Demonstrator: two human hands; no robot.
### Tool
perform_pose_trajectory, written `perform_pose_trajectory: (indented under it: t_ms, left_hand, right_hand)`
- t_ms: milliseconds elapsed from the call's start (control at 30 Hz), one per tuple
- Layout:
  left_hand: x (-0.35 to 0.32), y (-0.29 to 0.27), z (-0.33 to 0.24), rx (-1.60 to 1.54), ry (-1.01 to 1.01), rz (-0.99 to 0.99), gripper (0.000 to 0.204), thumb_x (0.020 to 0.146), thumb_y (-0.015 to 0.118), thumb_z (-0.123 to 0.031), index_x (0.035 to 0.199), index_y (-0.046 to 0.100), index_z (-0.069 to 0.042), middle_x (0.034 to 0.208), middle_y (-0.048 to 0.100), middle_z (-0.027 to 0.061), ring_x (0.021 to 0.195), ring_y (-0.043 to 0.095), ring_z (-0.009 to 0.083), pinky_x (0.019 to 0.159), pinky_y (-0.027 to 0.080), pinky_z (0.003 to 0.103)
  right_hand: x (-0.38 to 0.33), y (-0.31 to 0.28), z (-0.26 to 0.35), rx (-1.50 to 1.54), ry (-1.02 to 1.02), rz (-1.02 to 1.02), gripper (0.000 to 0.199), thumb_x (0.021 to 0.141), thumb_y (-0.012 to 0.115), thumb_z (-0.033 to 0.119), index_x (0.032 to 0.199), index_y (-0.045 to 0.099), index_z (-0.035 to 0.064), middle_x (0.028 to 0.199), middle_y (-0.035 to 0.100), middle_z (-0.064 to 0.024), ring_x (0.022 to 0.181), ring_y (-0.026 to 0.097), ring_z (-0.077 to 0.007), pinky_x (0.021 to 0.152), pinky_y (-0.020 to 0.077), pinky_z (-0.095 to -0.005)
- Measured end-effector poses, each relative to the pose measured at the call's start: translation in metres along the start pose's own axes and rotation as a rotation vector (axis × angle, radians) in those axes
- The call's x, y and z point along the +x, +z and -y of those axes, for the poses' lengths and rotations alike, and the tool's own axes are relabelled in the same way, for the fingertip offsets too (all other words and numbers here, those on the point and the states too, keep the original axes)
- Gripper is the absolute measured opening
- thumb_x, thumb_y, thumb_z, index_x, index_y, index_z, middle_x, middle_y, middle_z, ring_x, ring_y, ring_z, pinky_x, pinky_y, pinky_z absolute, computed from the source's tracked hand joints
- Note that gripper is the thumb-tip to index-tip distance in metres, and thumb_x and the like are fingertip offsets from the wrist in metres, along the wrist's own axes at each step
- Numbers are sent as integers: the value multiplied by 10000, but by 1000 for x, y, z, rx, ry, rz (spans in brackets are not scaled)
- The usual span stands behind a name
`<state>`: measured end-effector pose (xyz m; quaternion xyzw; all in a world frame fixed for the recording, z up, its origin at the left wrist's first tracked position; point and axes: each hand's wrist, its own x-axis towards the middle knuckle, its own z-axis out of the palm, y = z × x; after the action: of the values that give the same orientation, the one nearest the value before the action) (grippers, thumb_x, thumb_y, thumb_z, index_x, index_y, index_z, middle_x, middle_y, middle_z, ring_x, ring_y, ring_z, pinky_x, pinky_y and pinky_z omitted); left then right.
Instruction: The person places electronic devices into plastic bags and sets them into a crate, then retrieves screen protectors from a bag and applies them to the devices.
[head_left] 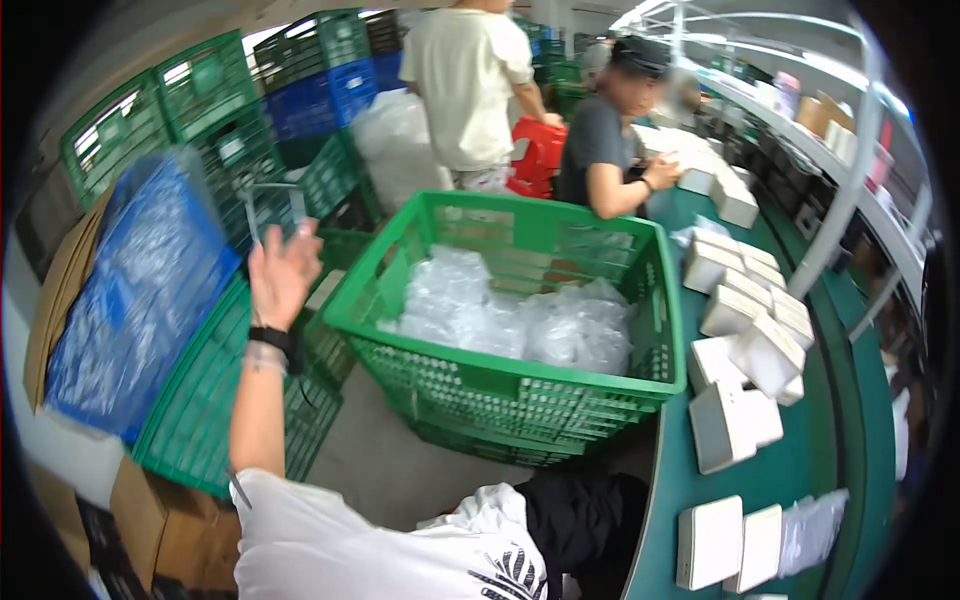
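My left hand (pixel 283 270), with a black band on its wrist, is raised to the left of a large green crate (pixel 510 380). Its fingers are bent at the lower edge of a clear, thin-edged rectangular piece (pixel 273 188), which looks held at the fingertips; blur hides the exact grip. Crumpled clear plastic bags (pixel 450 295) lie inside the green crate, below its rim. My right hand does not show.
Along the right runs a green conveyor table (pixel 680 450) carrying several white boxes (pixel 720 425). Stacked green crates (pixel 215 120) and a blue plastic-covered bundle (pixel 140 300) stand left. One person (pixel 470 90) stands beyond the crate; another (pixel 600 140) handles white boxes.
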<state>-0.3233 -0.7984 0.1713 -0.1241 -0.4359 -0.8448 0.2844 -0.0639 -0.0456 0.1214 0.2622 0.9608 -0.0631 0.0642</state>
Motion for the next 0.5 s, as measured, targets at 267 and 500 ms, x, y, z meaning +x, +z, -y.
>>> perform_pose_trajectory:
  t_ms: [267,500]
  left_hand:
    - [-46,291,263,-885,-965,860,1215,638,411,-891,1495,16,-126,1446,256,313,1179,467,400,918,408,490]
    - [-155,480,358,-1029,-1333,1301,1177,672,368,-886,1493,-45,-151,1476,174,308,1251,390,406,949,384,494]
  right_hand:
    - [18,52,-89,373,-117,-128,1132,481,891,244,1407,294,-18,1461,163,-341,1355,270,-411,1086,275,-430]
    - [8,-21,-24,305,112,-227,899,614,840,218,1367,381,38,1483,201,-259,1303,340,-410,1045,353,-392]
